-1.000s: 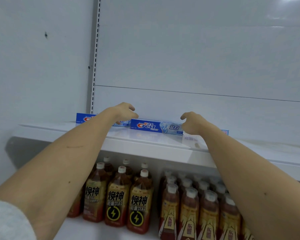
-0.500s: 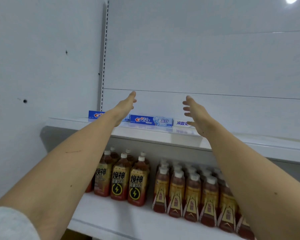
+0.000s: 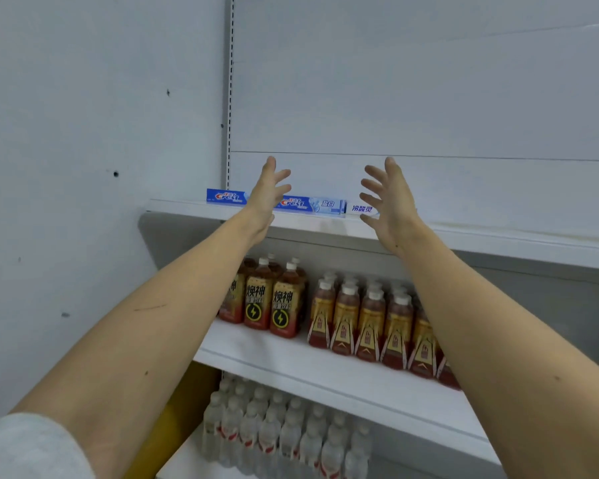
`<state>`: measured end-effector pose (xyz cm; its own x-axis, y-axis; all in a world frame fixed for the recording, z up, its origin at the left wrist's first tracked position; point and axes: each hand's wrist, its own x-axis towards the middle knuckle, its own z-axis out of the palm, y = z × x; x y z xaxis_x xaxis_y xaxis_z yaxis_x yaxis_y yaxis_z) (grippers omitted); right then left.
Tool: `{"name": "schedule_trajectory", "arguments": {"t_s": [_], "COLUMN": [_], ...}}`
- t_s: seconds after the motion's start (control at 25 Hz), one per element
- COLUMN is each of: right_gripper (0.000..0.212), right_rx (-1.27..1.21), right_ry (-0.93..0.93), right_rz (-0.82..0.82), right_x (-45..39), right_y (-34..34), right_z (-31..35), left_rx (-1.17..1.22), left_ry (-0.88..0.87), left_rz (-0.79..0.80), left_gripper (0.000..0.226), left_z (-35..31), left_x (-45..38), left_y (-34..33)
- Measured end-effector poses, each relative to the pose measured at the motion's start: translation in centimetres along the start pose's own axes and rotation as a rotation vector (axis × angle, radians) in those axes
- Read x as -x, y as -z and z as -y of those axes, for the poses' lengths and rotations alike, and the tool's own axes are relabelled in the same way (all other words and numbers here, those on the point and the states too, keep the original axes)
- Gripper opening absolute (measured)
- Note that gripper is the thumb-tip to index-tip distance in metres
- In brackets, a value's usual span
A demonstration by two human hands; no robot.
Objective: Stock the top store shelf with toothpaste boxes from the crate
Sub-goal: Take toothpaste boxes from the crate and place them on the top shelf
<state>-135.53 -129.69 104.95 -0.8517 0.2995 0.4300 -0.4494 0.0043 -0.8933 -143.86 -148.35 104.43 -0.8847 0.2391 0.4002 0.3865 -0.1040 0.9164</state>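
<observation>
Three toothpaste boxes lie in a row on the white top shelf. A blue Crest box is at the far left, a second blue Crest box sits in the middle, and a white box with blue characters is at the right. My left hand is raised in front of the gap between the two Crest boxes, fingers spread and empty. My right hand is lifted just right of the white box, fingers apart, holding nothing. No crate is in view.
The shelf below carries brown energy-drink bottles and red-labelled tea bottles. Lower still stand several clear water bottles. A yellow object shows at the bottom left. A grey wall closes the left side.
Both hands have let go of the boxes, lifted off the shelf and spread open. The view has pulled back and now takes in the lower shelves.
</observation>
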Motion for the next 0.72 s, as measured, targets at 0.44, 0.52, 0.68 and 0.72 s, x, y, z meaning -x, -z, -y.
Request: {"name": "schedule_trajectory", "arguments": {"t_s": [0.44,0.52,0.68,0.72], "right_gripper": [0.050,0.049,0.048,0.049], "right_rx": [0.037,-0.009,0.039,0.071], "right_ry": [0.009,-0.052,-0.161,-0.187], "right_rz": [0.040,0.012,0.002,0.006], "right_x": [12.7,15.5,20.6,21.8], "right_y": [-1.2,-1.0,-0.6,-0.4], "right_z": [-7.7,-9.7,-13.9,-15.1], "left_rx": [0.061,0.086,0.043,0.029], "left_ry": [0.053,0.087,0.151,0.183], "left_rz": [0.059,0.066,0.082,0.089], "left_gripper": [0.061,0.060,0.059,0.060], "left_z": [9.2,11.1,15.4,16.8], "left_x": [12.6,14.7,19.5,20.9], "left_y": [0.4,1.5,2.5,2.4]}}
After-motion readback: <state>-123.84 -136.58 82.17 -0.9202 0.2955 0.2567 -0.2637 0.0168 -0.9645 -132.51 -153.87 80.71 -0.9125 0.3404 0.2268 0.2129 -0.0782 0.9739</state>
